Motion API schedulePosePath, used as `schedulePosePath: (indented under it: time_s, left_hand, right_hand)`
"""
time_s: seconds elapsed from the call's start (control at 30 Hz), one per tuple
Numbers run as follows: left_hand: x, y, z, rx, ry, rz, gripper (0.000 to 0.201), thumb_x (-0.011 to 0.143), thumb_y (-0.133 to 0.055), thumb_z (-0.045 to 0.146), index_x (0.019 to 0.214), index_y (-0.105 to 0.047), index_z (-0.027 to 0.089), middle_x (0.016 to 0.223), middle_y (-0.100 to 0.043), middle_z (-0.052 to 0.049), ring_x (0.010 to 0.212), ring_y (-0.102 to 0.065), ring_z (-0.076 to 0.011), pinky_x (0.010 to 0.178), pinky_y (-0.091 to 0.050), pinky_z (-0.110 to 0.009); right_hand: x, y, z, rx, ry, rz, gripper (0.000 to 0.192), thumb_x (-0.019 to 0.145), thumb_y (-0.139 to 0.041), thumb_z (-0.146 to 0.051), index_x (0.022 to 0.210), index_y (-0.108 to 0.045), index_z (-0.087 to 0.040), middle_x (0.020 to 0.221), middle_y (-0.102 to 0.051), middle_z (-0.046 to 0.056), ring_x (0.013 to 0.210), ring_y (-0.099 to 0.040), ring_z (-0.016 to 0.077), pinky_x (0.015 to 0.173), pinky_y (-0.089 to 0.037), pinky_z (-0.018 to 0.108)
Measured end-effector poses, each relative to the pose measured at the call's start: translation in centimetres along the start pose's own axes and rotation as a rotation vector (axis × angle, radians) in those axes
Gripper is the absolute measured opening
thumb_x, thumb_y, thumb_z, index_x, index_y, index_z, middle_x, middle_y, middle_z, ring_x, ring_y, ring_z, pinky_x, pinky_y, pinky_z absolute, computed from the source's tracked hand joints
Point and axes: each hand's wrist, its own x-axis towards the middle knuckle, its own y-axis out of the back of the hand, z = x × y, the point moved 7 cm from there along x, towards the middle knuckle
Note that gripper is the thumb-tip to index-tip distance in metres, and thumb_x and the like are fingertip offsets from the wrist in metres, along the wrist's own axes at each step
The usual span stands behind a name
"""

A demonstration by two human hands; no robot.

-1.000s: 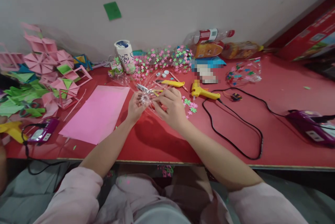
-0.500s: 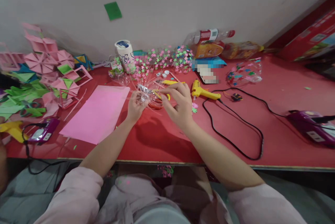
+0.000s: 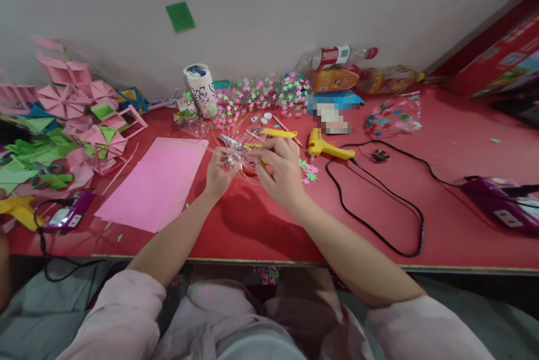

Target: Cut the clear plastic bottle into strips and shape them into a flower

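- Hands meet over the red table: your left hand has its fingers pinched round a small clear plastic piece, held just above the tabletop at the middle of the work area.
- Your right hand is curled, fingertips closed on something thin and yellow at the clear piece's right side; what exactly it grips you cannot tell from this view, since the fingers cover most of it.
- Thin clear strips fan out from the piece between your hands, toward the back of the table.
- Judged from how things lie, the piece is still in the making: it is in both hands, not set down, and it carries no visible stars yet.
- Loose paper stars lie just right of your right hand, unused, and a much larger star-covered spray stands at the back by the wall, which looks finished.
- The yellow glue gun lies on the table near your right hand, untouched, its black cord looping off to the right.
- The pink sheet lies flat and whole to the left of your left hand, apparently uncut.
- Folded pink and green paper shapes are heaped at the far left, well apart from your hands.
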Motion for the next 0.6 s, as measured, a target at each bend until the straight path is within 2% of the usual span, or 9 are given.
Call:
schedulePosePath:
  time_s: [0.27, 0.43, 0.6]
  left_hand:
    - [0.1, 0.0, -0.2, -0.017, -0.049, 0.005, 0.036, 0.067, -0.075, 0.029, 0.088, -0.047, 0.023, 0.086, -0.065, 0.000, 0.076, -0.068, -0.0130, 0.072, -0.055, -0.027]
    - [0.1, -0.1, -0.2, -0.009, -0.064, -0.015, 0.035, 0.067, -0.074, 0.029, 0.088, -0.047, 0.023, 0.085, -0.065, 0.001, 0.078, -0.068, -0.0132, 0.072, -0.055, -0.027]
    - [0.0, 0.1, 0.3, 0.054, -0.092, 0.008, 0.032, 0.068, -0.073, 0.029, 0.089, -0.049, 0.023, 0.086, -0.064, 0.000, 0.079, -0.067, -0.0132, 0.074, -0.055, -0.027]
  right_hand:
    - [0.0, -0.6, 1.4, 0.022, -0.111, -0.020, 0.020, 0.091, -0.053, -0.025, 0.093, -0.073, -0.024, 0.087, -0.058, 0.005, 0.091, -0.054, 0.0235, 0.089, -0.039, 0.043]
    - [0.0, -0.5, 0.7, 0.041, -0.081, -0.014, 0.014, 0.089, -0.059, -0.026, 0.090, -0.072, -0.023, 0.087, -0.060, 0.005, 0.091, -0.054, 0.0231, 0.088, -0.039, 0.042]
    - [-0.2, -0.9, -0.1, 0.027, -0.010, -0.057, 0.016, 0.091, -0.058, -0.031, 0.085, -0.072, -0.024, 0.085, -0.059, 0.003, 0.086, -0.052, 0.0215, 0.084, -0.037, 0.040]
